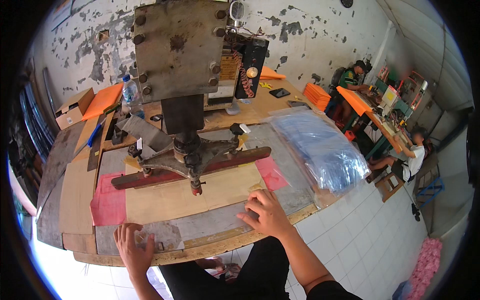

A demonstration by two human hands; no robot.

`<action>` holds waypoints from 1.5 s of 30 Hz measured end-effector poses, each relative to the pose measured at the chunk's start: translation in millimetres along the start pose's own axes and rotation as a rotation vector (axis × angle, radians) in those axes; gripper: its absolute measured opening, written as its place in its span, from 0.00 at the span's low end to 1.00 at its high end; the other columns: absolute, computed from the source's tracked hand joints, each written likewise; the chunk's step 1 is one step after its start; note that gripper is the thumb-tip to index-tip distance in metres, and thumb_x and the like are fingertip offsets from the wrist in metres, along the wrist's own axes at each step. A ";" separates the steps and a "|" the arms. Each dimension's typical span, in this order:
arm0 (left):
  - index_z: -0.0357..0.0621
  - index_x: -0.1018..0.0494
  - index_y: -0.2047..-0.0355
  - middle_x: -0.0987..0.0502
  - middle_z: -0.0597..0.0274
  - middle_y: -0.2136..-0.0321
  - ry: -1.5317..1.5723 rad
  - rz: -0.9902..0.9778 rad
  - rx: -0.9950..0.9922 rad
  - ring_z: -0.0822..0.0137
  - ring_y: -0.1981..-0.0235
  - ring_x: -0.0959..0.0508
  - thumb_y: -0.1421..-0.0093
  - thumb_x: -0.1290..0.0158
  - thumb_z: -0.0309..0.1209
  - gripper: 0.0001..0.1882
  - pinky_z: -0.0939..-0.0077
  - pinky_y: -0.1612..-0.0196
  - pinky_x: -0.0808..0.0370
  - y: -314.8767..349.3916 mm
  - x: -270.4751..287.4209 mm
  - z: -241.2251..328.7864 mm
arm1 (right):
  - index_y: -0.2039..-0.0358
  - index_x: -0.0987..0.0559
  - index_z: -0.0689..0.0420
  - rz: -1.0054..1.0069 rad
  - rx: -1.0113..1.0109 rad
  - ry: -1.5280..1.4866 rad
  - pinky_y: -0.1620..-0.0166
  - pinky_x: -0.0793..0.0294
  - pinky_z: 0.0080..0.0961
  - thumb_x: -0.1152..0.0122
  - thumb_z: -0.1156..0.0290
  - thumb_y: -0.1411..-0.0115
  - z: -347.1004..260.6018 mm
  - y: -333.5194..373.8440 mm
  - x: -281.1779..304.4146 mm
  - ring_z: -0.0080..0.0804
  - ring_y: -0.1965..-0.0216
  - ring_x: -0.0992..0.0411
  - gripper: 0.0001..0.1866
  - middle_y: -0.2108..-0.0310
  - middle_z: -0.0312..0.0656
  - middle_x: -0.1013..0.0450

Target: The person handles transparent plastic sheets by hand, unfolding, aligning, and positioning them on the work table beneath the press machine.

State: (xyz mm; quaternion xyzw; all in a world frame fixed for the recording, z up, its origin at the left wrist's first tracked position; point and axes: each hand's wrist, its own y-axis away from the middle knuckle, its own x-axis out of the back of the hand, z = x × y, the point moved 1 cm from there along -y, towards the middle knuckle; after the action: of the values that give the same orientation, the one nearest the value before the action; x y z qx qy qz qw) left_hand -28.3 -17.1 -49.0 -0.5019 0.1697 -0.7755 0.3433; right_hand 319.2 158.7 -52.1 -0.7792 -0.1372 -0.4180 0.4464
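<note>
My left hand rests at the table's near edge with thumb and fingers apart, beside a clear plastic piece on the grey metal plate. My right hand is over the plate's near right part. Its fingers are loosely bent, with a gap to the thumb, and I see nothing in them. Beyond both hands lies a tan board with a pink sheet at its left end and another pink piece at its right. A press head with a long red bar stands over the board.
Right of the press lies a stack of clear bluish plastic bags. Farther back are a phone, orange stacks and a water bottle. A blue-handled tool lies at left. Two people sit at a workbench on the right.
</note>
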 end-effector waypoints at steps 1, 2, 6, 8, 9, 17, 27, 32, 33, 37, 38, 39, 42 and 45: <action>0.45 0.24 0.68 0.25 0.58 0.67 -0.025 -0.012 -0.046 0.49 0.58 0.26 0.51 0.33 0.29 0.12 0.52 0.44 0.32 -0.6 -0.7 -1.1 | 0.62 0.23 0.56 0.037 0.025 0.007 0.51 0.29 0.41 0.25 0.56 0.39 0.9 -1.1 -0.1 0.43 0.57 0.28 0.19 0.59 0.40 0.28; 0.45 0.24 0.68 0.25 0.58 0.67 -0.028 -0.014 -0.047 0.49 0.58 0.26 0.51 0.33 0.29 0.12 0.52 0.44 0.32 0.7 -1.2 -6.8 | 0.62 0.23 0.56 0.037 0.024 0.003 0.51 0.29 0.41 0.25 0.56 0.39 -0.9 -2.9 0.2 0.43 0.57 0.28 0.19 0.59 0.40 0.28; 0.43 0.24 0.74 0.24 0.60 0.69 0.002 -0.052 -0.103 0.53 0.61 0.26 0.51 0.33 0.28 0.09 0.55 0.47 0.32 1.7 -3.0 -10.8 | 0.65 0.21 0.56 0.048 -0.045 -0.058 0.51 0.29 0.40 0.24 0.60 0.41 -2.1 -0.8 1.2 0.42 0.57 0.27 0.16 0.61 0.39 0.26; 0.43 0.24 0.76 0.24 0.61 0.70 -0.001 -0.032 -0.084 0.54 0.63 0.26 0.51 0.33 0.28 0.09 0.56 0.48 0.32 -0.4 -1.8 -4.9 | 0.65 0.20 0.56 -0.008 -0.096 -0.064 0.51 0.29 0.40 0.23 0.62 0.42 -1.9 1.2 0.7 0.42 0.57 0.27 0.15 0.62 0.39 0.25; 0.43 0.25 0.76 0.24 0.61 0.70 0.001 -0.031 -0.074 0.54 0.63 0.25 0.51 0.33 0.27 0.09 0.56 0.49 0.31 -1.4 -1.4 -3.2 | 0.66 0.20 0.56 -0.020 -0.142 -0.091 0.51 0.29 0.40 0.23 0.62 0.42 -4.6 -0.3 1.3 0.42 0.58 0.27 0.14 0.63 0.38 0.25; 0.43 0.25 0.75 0.24 0.60 0.70 0.019 -0.018 -0.041 0.54 0.64 0.26 0.51 0.34 0.27 0.09 0.56 0.51 0.31 -0.3 -4.3 -3.2 | 0.70 0.20 0.57 0.106 -0.112 -0.089 0.49 0.30 0.39 0.25 0.64 0.41 -2.5 -3.7 2.3 0.42 0.56 0.26 0.12 0.62 0.37 0.25; 0.41 0.26 0.75 0.25 0.59 0.70 0.017 -0.054 -0.033 0.52 0.63 0.26 0.50 0.36 0.23 0.08 0.56 0.53 0.31 1.5 -2.3 -6.8 | 0.70 0.20 0.58 0.098 -0.140 -0.111 0.50 0.27 0.39 0.24 0.67 0.41 1.9 1.1 -0.4 0.42 0.55 0.26 0.12 0.60 0.39 0.25; 0.41 0.25 0.75 0.24 0.58 0.70 0.022 -0.044 -0.053 0.52 0.62 0.26 0.50 0.36 0.23 0.07 0.56 0.52 0.31 1.7 -3.0 -8.0 | 0.70 0.19 0.58 0.135 -0.175 -0.136 0.50 0.27 0.38 0.24 0.67 0.41 -0.8 -1.8 2.0 0.42 0.56 0.25 0.11 0.61 0.39 0.25; 0.41 0.25 0.75 0.24 0.58 0.70 0.015 -0.052 -0.041 0.52 0.62 0.26 0.50 0.36 0.23 0.07 0.56 0.52 0.31 2.0 -3.0 -7.7 | 0.68 0.19 0.57 0.082 -0.148 -0.132 0.50 0.27 0.39 0.25 0.65 0.40 4.0 2.1 -0.7 0.42 0.55 0.26 0.11 0.60 0.39 0.26; 0.40 0.25 0.76 0.24 0.58 0.69 0.012 -0.035 -0.010 0.51 0.62 0.26 0.49 0.36 0.23 0.07 0.55 0.51 0.31 0.5 -2.6 -2.9 | 0.66 0.19 0.56 0.131 -0.171 -0.136 0.50 0.27 0.40 0.26 0.63 0.39 -0.1 -0.3 0.0 0.42 0.55 0.26 0.11 0.60 0.39 0.26; 0.40 0.25 0.76 0.24 0.58 0.69 0.013 -0.033 -0.013 0.51 0.62 0.26 0.49 0.36 0.23 0.07 0.55 0.51 0.31 1.2 -2.6 -4.6 | 0.66 0.19 0.56 0.134 -0.171 -0.135 0.50 0.27 0.40 0.26 0.63 0.39 2.5 1.5 -0.3 0.42 0.55 0.26 0.11 0.60 0.39 0.26; 0.40 0.25 0.76 0.24 0.58 0.69 0.013 -0.048 -0.020 0.51 0.62 0.26 0.49 0.37 0.23 0.07 0.55 0.51 0.31 2.6 -2.7 -8.5 | 0.66 0.19 0.56 0.086 -0.147 -0.127 0.50 0.27 0.40 0.26 0.63 0.39 6.9 4.8 -2.2 0.42 0.55 0.26 0.12 0.60 0.38 0.26; 0.40 0.25 0.76 0.24 0.59 0.69 0.009 -0.039 -0.027 0.52 0.62 0.26 0.49 0.37 0.24 0.06 0.55 0.51 0.31 2.2 -3.6 -6.3 | 0.67 0.19 0.57 0.077 -0.139 -0.128 0.50 0.27 0.40 0.25 0.63 0.39 2.1 0.5 -1.7 0.42 0.55 0.26 0.12 0.60 0.38 0.26; 0.39 0.24 0.75 0.23 0.59 0.69 -0.003 -0.036 -0.032 0.52 0.62 0.26 0.48 0.37 0.24 0.05 0.56 0.51 0.30 2.8 -3.1 -8.7 | 0.68 0.19 0.57 0.092 -0.137 -0.129 0.51 0.27 0.40 0.25 0.63 0.39 6.3 4.5 -1.8 0.42 0.56 0.26 0.12 0.60 0.37 0.26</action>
State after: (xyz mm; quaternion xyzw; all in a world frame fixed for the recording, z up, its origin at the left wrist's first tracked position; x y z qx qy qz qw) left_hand -34.2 -17.6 -56.5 -0.5114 0.1726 -0.7781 0.3213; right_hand 324.0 161.5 -57.7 -0.8387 -0.1006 -0.3544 0.4011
